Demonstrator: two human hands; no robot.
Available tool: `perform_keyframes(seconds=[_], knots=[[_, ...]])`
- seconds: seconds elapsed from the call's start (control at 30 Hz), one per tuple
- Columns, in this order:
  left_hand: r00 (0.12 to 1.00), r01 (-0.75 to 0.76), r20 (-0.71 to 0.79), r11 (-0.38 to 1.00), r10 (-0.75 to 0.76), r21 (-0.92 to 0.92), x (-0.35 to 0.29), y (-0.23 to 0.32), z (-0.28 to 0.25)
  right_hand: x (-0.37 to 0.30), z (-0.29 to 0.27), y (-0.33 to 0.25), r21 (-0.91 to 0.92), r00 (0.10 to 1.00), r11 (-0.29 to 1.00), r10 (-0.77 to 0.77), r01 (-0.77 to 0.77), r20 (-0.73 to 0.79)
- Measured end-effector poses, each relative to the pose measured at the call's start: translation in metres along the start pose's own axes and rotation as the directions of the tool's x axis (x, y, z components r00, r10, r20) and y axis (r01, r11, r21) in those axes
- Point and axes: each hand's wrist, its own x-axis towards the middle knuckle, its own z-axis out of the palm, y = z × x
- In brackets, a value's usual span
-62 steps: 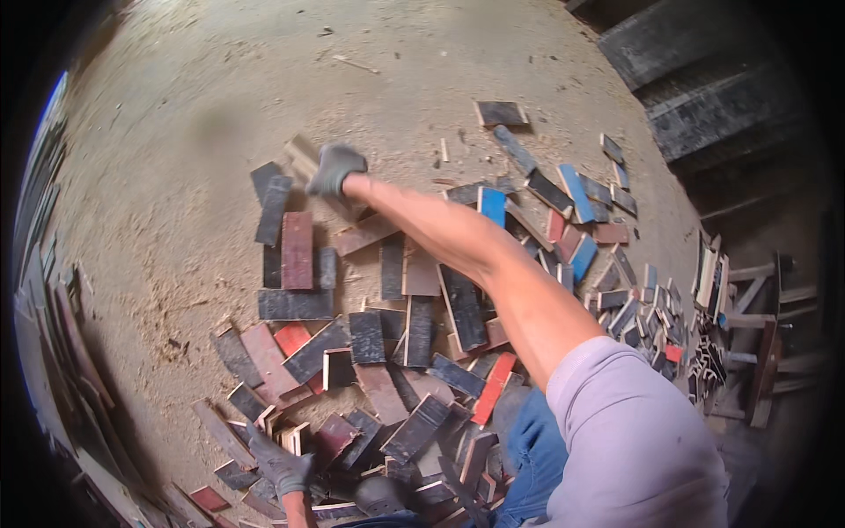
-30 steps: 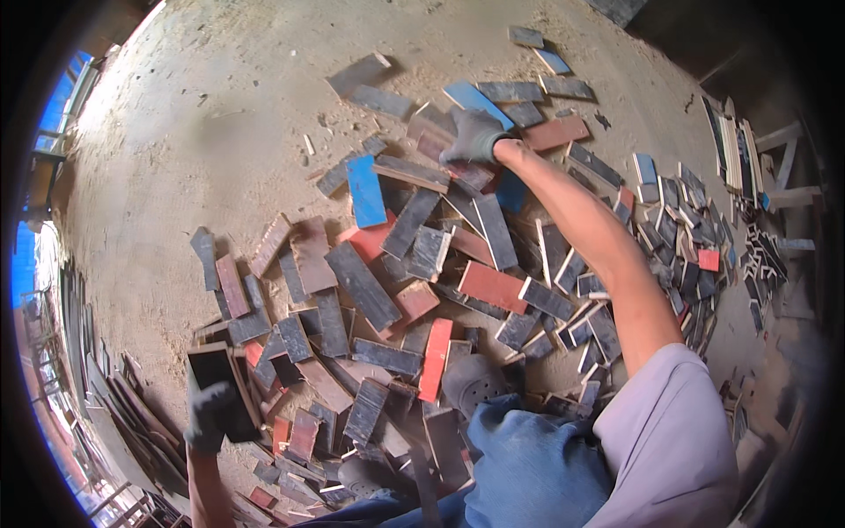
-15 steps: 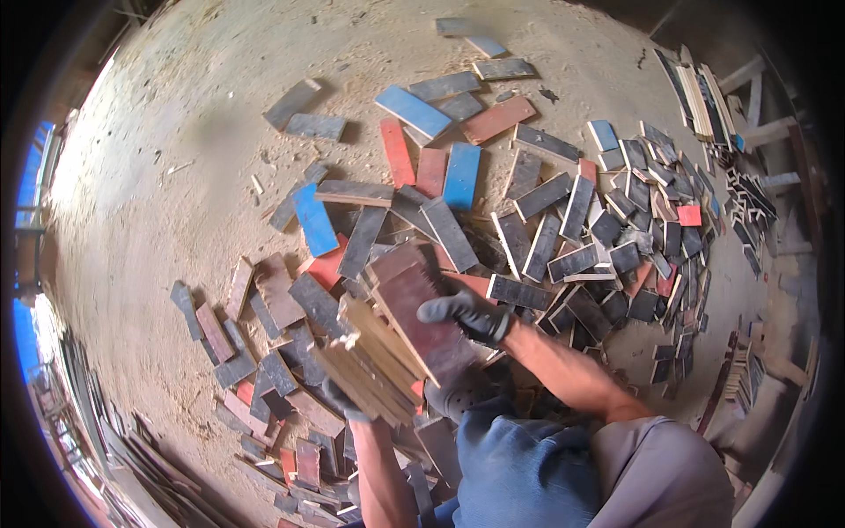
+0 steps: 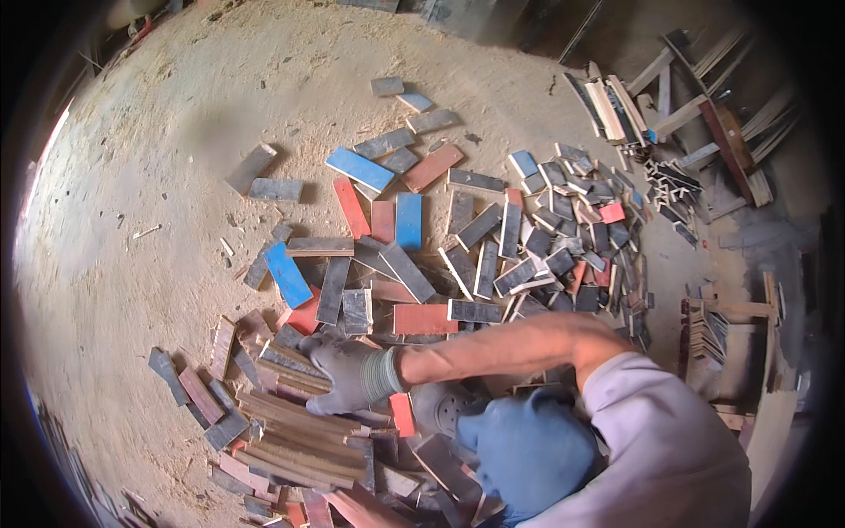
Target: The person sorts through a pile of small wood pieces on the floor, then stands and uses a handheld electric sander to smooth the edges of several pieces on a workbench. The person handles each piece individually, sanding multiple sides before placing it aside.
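Note:
My right hand (image 4: 348, 374), in a grey glove with a ribbed cuff, reaches left across the pile. Its fingers and thumb close round the ends of a few plywood pieces (image 4: 293, 368) seen edge-on. Just below lies a stack of plywood strips (image 4: 299, 436), their tan layered edges facing up. A reddish shape at the lower edge looks like my left forearm; the left hand is hidden behind the stack. Black, red and brown faced plywood offcuts lie loose around both. A blue offcut (image 4: 289, 275) rests beyond the right hand.
More offcuts spread ahead, including a blue piece (image 4: 408, 220) and a red piece (image 4: 425, 319). A dense heap of small dark blocks (image 4: 563, 238) lies to the right. Long timber strips (image 4: 607, 110) and a wooden frame (image 4: 695, 114) stand far right. Sawdust covers the concrete floor (image 4: 158, 264).
The wide brown-red board my right hand held is no longer in it. That hand has moved left and down to the plywood pieces; the stack is lower. The view has shifted.

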Motion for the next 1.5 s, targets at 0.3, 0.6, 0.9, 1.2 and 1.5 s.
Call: perform_keyframes(seconds=[0.3,0.6,0.9,1.2,1.5], knots=[[0.960,0.164,-0.248,0.979,-0.131,0.119,-0.190,0.116,0.064,-0.105,-0.027,-0.185,0.029,0.966,0.995,0.085,-0.095,0.246],[0.877,0.476,-0.129,0.805,-0.462,0.355,-0.400,0.229,0.266,-0.384,-0.069,-0.389,0.874,0.913,0.477,0.392,-0.097,-0.112],[0.403,0.730,0.122,0.399,-0.907,0.554,-0.548,0.153,0.417,-0.654,-0.072,-0.487,0.947,0.692,-0.136,0.713,0.291,-0.110],[0.230,0.233,0.211,0.265,-0.950,0.936,-0.767,-0.060,0.453,-0.936,0.021,-0.415,0.709,0.288,0.335,0.744,0.620,-0.603],[-0.539,-0.060,-0.158,-0.149,-0.827,0.987,-1.164,-0.292,0.503,-1.292,0.162,-0.480,0.362,-0.438,0.478,0.878,0.800,-0.193]])
